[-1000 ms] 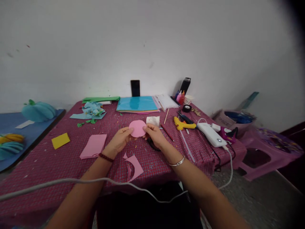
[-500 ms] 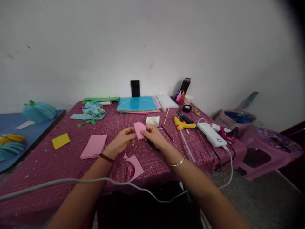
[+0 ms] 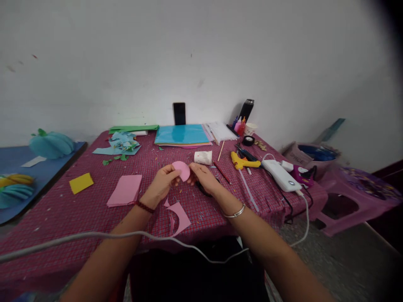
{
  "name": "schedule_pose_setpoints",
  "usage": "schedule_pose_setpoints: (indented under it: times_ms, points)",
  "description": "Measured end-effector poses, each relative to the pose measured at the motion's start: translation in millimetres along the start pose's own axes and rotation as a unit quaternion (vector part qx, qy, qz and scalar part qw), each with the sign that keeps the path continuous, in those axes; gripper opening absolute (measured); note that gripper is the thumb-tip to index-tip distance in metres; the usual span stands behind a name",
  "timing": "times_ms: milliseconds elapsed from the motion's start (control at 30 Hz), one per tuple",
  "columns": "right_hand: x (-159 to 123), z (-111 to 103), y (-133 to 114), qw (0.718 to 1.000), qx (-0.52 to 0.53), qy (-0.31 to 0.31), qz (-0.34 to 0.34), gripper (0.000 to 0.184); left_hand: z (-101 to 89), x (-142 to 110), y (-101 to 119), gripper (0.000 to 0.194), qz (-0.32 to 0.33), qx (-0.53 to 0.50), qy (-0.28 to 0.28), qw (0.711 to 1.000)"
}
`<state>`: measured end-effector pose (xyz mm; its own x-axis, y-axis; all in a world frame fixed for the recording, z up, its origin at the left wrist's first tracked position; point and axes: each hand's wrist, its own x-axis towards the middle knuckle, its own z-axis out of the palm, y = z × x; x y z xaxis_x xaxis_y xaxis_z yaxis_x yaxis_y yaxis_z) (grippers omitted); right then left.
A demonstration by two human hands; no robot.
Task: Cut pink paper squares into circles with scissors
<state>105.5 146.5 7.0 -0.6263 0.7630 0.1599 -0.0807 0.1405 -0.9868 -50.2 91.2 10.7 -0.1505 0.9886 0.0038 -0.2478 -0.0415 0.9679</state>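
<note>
Pale wall (image 3: 94,63) rose behind a table spread with red checked cloth (image 3: 78,216), and near the middle of it, raised above the cloth, a pink disc (image 3: 181,171) lay between two bare hands. It sat to the right of the left hand (image 3: 163,182) and to the left of the right hand (image 3: 204,178), its broad face turned up toward the head. Being roughly round, it showed no clear long axis. Both hands were close to it, but the left had the surer hold: its thumb pressed on the disc's face with the fingers curled behind, closed on the paper. The right hand's thumb and fingers stood at the disc's right edge, a little parted; whether they touched or gripped it could not be told.

Just beyond the right hand a paper cup (image 3: 203,157) lay on its side, and a dark object (image 3: 202,189) was partly hidden below that hand. Pink scraps (image 3: 182,219) lay nearer the table's edge, with a pink stack (image 3: 125,191) off to the left.
</note>
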Motion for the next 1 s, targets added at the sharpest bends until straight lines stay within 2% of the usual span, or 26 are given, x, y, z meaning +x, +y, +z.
schedule_pose_setpoints:
  times_ms: [367, 467, 667, 1000]
  points:
    - [-2, 4, -6, 0.998, -0.003, -0.034, 0.051, 0.012, 1.1, 0, 4, 0.025, 0.036, -0.024, 0.046, 0.998]
    - [-1, 3, -4, 0.998, 0.020, -0.011, 0.052, 0.012, -1.5, -1, 6, 0.027, 0.049, -0.009, 0.051, 0.997]
    - [3, -1, -4, 0.995, 0.073, 0.059, 0.023, 0.020, 3.2, -3, 5, 0.015, 0.048, 0.031, 0.033, 0.998]
    - [-2, 5, -13, 0.994, 0.104, 0.001, 0.009, 0.017, 5.3, -2, 5, 0.018, 0.028, -0.006, 0.042, 0.999]
